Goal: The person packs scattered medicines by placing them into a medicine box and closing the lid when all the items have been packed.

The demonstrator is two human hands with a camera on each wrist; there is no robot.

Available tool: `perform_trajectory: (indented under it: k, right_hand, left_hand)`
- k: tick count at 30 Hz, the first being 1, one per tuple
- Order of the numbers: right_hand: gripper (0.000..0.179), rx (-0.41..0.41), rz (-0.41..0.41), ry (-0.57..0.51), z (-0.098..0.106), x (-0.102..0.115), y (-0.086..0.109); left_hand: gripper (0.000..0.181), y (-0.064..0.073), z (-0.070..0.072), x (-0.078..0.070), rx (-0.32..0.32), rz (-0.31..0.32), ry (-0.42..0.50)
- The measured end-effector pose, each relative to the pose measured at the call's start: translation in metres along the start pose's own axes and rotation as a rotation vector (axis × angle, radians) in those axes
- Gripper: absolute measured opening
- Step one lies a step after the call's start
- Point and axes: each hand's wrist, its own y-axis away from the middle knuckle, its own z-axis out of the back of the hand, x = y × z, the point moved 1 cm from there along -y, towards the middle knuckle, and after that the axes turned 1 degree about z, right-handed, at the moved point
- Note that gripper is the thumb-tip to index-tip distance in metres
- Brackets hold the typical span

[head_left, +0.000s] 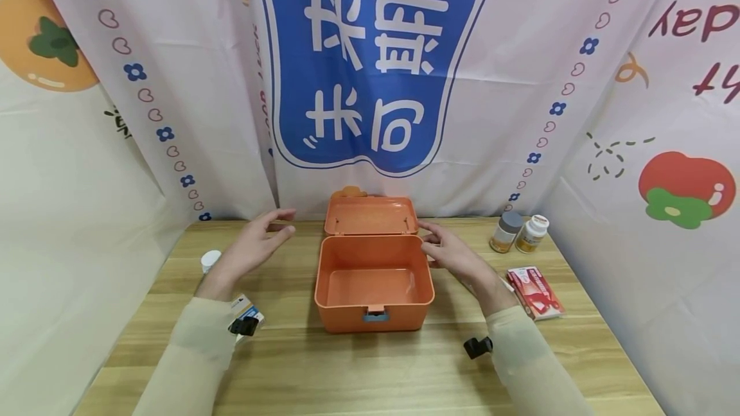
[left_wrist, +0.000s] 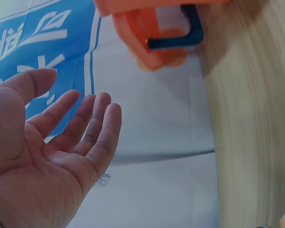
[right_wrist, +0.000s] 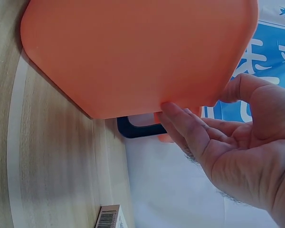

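An orange lidded box (head_left: 374, 316) stands on the table with its lid (head_left: 372, 216) swung back toward the curtain. A grey-blue latch (head_left: 376, 316) is on its front. My right hand (head_left: 453, 252) is at the box's back right corner. In the right wrist view its fingertips (right_wrist: 173, 111) touch the edge of the orange wall, with the thumb near the rim corner. My left hand (head_left: 254, 246) hovers left of the box, apart from it, palm inward and fingers loosely bent, holding nothing. A dark handle (left_wrist: 180, 40) shows behind the box in the left wrist view.
At the back right stand a grey-capped bottle (head_left: 505, 233) and a white-capped bottle (head_left: 532, 234). A red and white packet (head_left: 534, 293) lies before them. By my left forearm are a white-lidded container (head_left: 211, 259) and a small carton (head_left: 245, 309). A printed curtain (head_left: 497, 82) hangs behind.
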Motion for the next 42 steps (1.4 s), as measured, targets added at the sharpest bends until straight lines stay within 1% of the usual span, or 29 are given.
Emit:
perform_trajectory:
  k: [3,9,16,20,22,27,30,32,36,38,42]
  right_hand:
    - [0.079,0.004,-0.004,-0.018,-0.001,-0.001,0.000]
    - [0.078,0.011,-0.010,-0.046,-0.001,-0.003,0.000]
    - [0.076,0.017,-0.011,-0.059,-0.001,-0.005,0.000]
    - [0.075,0.011,-0.020,-0.055,-0.001,-0.004,0.000]
    - [0.075,0.016,-0.012,-0.048,-0.001,-0.003,0.001]
    - [0.075,0.019,-0.009,-0.042,-0.001,-0.002,0.002]
    - [0.075,0.014,-0.018,-0.042,-0.001,-0.003,0.002]
    - [0.075,0.014,-0.018,-0.043,0.000,-0.003,0.002]
    - [0.075,0.016,-0.018,-0.048,0.000,-0.003,0.001]
    - [0.075,0.017,-0.019,-0.049,0.000,-0.004,0.001]
    - [0.075,0.021,-0.020,-0.049,0.001,-0.004,0.000]
  left_hand:
    - [0.055,0.005,0.008,0.003,-0.007,0.002,-0.005]
    - [0.059,0.013,0.021,0.014,-0.017,0.041,-0.011]
    - [0.062,0.024,0.036,0.030,-0.059,0.080,-0.022]
    - [0.060,0.029,0.043,0.042,-0.081,0.076,-0.017]
    - [0.059,0.032,0.046,0.048,-0.092,0.074,-0.015]
    - [0.057,0.041,0.056,0.062,-0.129,0.082,-0.041]
    - [0.060,0.046,0.063,0.069,-0.139,0.111,-0.039]
    - [0.062,0.050,0.067,0.073,-0.136,0.137,-0.025]
    - [0.065,0.056,0.074,0.083,-0.142,0.190,-0.025]
    - [0.066,0.058,0.077,0.088,-0.145,0.202,-0.012]
    - [0.066,0.063,0.080,0.098,-0.149,0.205,0.033]
